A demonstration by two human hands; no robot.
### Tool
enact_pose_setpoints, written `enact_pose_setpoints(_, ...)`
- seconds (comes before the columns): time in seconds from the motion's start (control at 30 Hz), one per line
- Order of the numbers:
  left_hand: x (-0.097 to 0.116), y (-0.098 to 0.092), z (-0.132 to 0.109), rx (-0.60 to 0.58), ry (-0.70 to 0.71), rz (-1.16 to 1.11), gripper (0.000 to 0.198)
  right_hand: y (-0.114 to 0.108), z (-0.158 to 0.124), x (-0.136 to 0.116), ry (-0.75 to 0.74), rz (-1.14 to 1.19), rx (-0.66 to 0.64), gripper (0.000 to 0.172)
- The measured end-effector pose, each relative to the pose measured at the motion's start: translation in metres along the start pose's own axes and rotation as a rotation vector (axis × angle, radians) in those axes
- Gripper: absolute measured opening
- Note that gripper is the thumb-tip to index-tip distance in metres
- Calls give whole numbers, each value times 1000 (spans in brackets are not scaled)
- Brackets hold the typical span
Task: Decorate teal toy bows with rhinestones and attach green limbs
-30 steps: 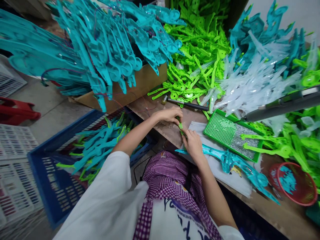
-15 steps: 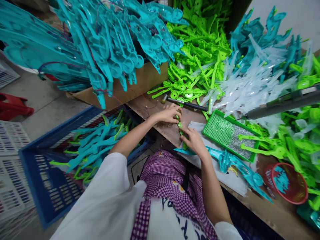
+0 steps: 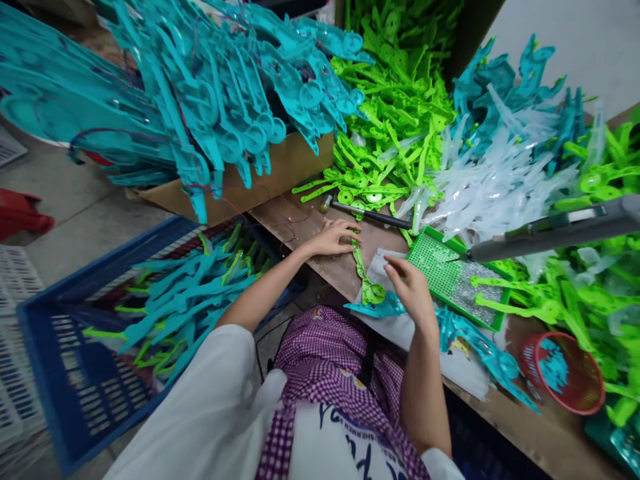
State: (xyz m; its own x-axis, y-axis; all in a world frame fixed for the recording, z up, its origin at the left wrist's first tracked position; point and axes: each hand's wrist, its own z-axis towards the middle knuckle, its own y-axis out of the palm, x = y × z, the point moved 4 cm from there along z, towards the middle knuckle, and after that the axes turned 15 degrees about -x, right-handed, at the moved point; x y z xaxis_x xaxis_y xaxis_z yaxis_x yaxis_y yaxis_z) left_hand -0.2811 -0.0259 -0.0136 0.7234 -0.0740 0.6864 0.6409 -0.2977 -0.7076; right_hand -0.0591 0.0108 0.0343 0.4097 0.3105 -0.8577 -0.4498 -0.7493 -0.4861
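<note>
My left hand [image 3: 333, 239] is at the near table edge, its fingers closed on the upper end of a long bright-green plastic part [image 3: 361, 263]. The part's round end [image 3: 373, 293] lies over the tip of a turquoise plastic piece [image 3: 475, 340]. To the right of the green part, my right hand [image 3: 413, 287] is raised off it, fingers partly extended with nothing visible in them. Beneath the right hand and the turquoise piece lies a white cloth [image 3: 463, 373].
A green tray [image 3: 430, 230] holds small metal screws, with a grey powered screwdriver [image 3: 540, 233] above it. A hammer [image 3: 373, 215] lies behind my hands. Green parts [image 3: 395, 133] and translucent parts [image 3: 495, 180] are heaped behind. A red basket [image 3: 597, 393] stands right, a blue crate [image 3: 45, 307] left.
My right hand has let go of the green part and moved right, uncovering its round end. My left hand stays at the upper end. The view has shifted slightly.
</note>
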Motion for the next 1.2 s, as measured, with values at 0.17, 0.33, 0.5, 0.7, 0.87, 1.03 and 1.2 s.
enact_pose_setpoints(0.17, 0, 0, 2, 16, -13, 2, 27, 19, -41, 13, -75, -28, -18, 28)
enact_pose_setpoints(0.33, -6, 0, 1, -17, 18, -7, 30, 13, -69, 17, -79, -52, -8, 22)
enact_pose_setpoints(0.5, 14, -14, -5, 113, 39, -66, 35, 3, -106, 30, -72, -87, 22, 20)
enact_pose_setpoints(0.7, 72, -43, 90, 236, 65, -28, 21, 15, -102, 34, -99, -78, 21, 22)
enact_pose_setpoints(0.87, 56, -35, 187, 74, -294, 30, 57, 16, -109, 29, -111, -95, 14, 23)
enact_pose_setpoints(1.03, 44, -36, 207, 111, -208, -381, 42, 2, -161, 8, 57, 116, 77, 18)
enact_pose_setpoints(1.2, 56, -45, 222, 188, 51, -936, 29, -2, -145, -22, -59, 116, -33, 19)
